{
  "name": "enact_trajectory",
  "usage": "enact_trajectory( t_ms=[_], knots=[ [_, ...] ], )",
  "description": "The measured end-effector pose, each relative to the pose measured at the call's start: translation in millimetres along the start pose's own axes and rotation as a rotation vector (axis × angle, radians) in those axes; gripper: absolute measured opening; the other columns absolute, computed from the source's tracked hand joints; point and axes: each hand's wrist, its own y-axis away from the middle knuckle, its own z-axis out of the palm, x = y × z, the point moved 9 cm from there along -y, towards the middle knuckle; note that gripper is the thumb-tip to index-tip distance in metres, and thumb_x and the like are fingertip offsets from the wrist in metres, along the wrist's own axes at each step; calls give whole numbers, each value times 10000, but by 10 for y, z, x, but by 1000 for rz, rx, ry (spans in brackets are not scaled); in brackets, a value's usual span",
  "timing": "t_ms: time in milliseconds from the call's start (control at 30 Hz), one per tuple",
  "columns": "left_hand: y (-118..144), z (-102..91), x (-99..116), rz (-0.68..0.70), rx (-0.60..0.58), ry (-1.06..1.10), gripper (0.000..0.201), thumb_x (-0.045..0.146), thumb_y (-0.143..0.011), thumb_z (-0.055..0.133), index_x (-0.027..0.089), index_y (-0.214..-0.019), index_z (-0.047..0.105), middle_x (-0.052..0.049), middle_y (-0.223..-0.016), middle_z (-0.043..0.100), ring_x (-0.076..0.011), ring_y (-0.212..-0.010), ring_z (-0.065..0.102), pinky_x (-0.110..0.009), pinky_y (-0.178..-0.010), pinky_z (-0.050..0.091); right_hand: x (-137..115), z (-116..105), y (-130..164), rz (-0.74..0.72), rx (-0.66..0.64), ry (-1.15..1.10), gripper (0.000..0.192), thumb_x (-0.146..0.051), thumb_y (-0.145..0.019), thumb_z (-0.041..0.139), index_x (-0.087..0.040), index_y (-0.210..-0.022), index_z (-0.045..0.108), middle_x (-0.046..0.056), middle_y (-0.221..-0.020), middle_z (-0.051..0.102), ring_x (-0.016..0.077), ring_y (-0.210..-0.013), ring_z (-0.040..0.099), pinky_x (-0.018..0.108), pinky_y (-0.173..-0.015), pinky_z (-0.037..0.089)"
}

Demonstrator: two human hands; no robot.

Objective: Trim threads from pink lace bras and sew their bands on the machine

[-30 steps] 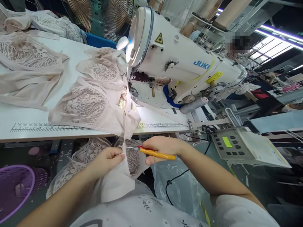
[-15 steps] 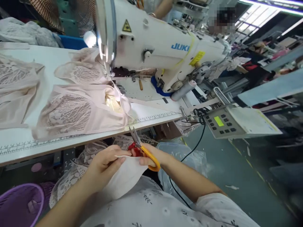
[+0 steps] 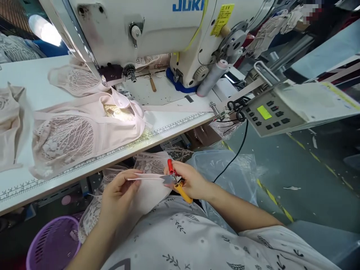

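Observation:
My left hand [image 3: 119, 193] pinches the edge of a pale pink fabric piece [image 3: 149, 189] held over my lap. My right hand [image 3: 191, 180] grips small scissors [image 3: 176, 180] with red and orange handles, and their blades touch the right end of that fabric edge. Both hands are below the table's front edge. On the white table [image 3: 25, 80] above lies a pink lace bra [image 3: 84, 125], beside the needle area of the white JUKI sewing machine [image 3: 146, 30].
More lace pieces lie at the table's left [image 3: 9, 123] and hang under it [image 3: 149, 163]. A purple basket [image 3: 52, 245] stands on the floor at lower left. A control panel [image 3: 267, 116] juts out on the right, above a clear plastic bag [image 3: 225, 168] and black cable.
The fabric strip that ran up to the bra on the table is cut free and now rests in my lap. The scissors went from pointing up to lying against the fabric edge. My view moved closer and lower.

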Motion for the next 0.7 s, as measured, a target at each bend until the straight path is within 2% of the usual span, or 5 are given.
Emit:
enact_trajectory(
  t_ms=[200, 300, 500, 600, 700],
  knots=[
    [44, -58, 5, -33, 35, -113, 84, 225, -797, 624, 187, -722, 627, -97, -1106, 637, -221, -1109, 571, -301, -811, 513, 112, -49, 75, 70, 117, -108, 258, -380, -830, 608, -204, -731, 446, 32, -769, 548, 154, -683, 509, 284, -630, 435],
    [63, -62, -2, -60, 44, -126, 103, 230, -806, 615, 184, -714, 606, -106, -1136, 617, -232, -1175, 529, -300, -835, 503, 169, -72, 111, 95, 174, -140, 261, -373, -807, 642, -209, -754, 446, 26, -776, 542, 156, -684, 509, 290, -627, 429],
    [64, -32, -76, -171, 113, 120, 164, 235, -772, 662, 182, -776, 506, -106, -1267, 541, -126, -775, 664, -300, -750, 557, 170, -91, 131, 77, 219, -128, 256, -324, -779, 683, -215, -767, 451, 13, -757, 519, 156, -677, 494, 294, -625, 415],
    [52, -23, -84, -171, 135, 212, 255, 228, -743, 693, 198, -882, 481, -133, -1386, 447, -108, -737, 668, -302, -744, 570, 178, -85, 133, 63, 235, -138, 223, -309, -782, 680, -214, -812, 481, 15, -768, 535, 156, -687, 507, 289, -625, 417],
    [67, -1, -105, -181, 113, 200, 331, 236, -752, 689, 209, -1019, 495, -166, -1475, 329, -117, -772, 675, -294, -739, 577, 231, -80, 127, 97, 211, -139, 204, -311, -788, 668, -209, -825, 495, 15, -776, 550, 149, -681, 503, 282, -622, 421]
  ],
)
